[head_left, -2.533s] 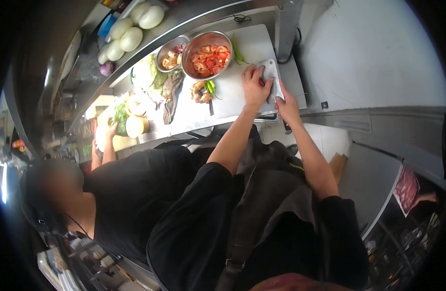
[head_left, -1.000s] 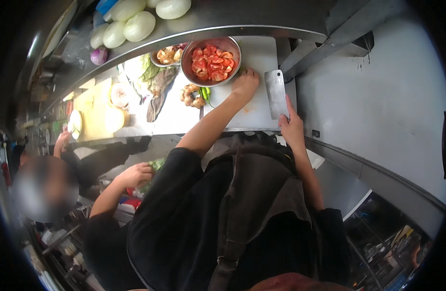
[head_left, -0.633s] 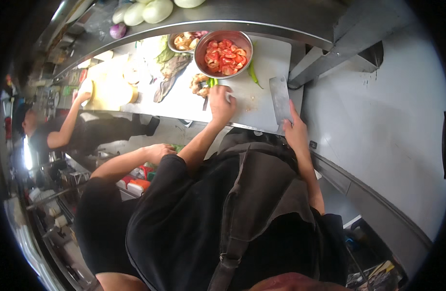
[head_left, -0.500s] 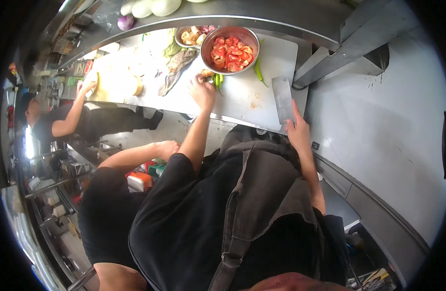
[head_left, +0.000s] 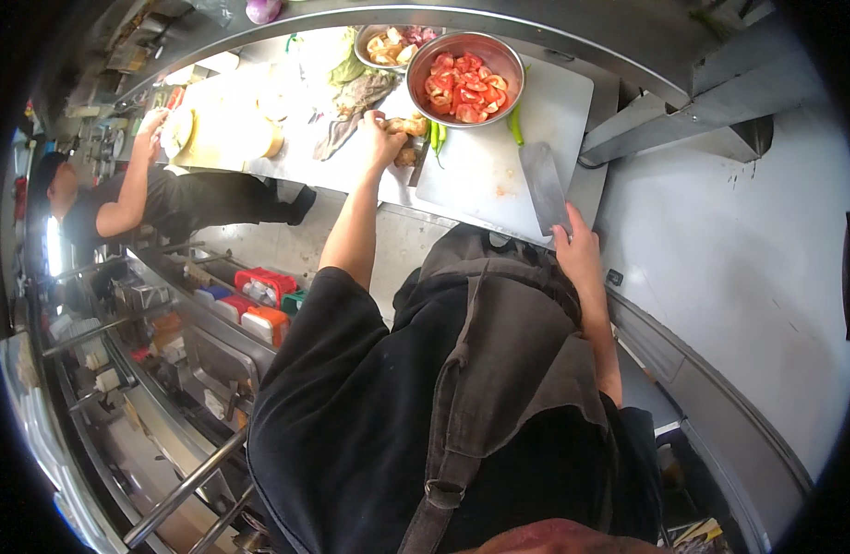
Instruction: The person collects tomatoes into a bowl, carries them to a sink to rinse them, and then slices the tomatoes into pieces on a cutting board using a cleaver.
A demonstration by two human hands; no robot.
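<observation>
A cleaver (head_left: 542, 183) with a broad grey blade is gripped in my right hand (head_left: 578, 249), flat over the right part of the white cutting board (head_left: 485, 175). My left hand (head_left: 380, 145) is at the board's left edge, its fingers curled against a knobbly tan piece of ginger root (head_left: 407, 126). Another brown lump (head_left: 406, 158) lies just below it. Right of my left hand are green chili peppers (head_left: 437, 138), partly under the steel bowl (head_left: 515, 65) of cut tomatoes (head_left: 464, 88). One more green chili (head_left: 516, 125) lies at the bowl's right side.
A smaller bowl (head_left: 361, 39) of pale and reddish pieces stands behind. A crumpled grey cloth (head_left: 362, 95) lies left of my left hand. A steel shelf (head_left: 499, 20) overhangs the counter, with a post at right. Another person (head_left: 120, 217) works at the far left.
My left hand has shifted slightly left, uncovering more of the ginger. The cleaver stays in my right hand. A person close on my left has gone from view.
</observation>
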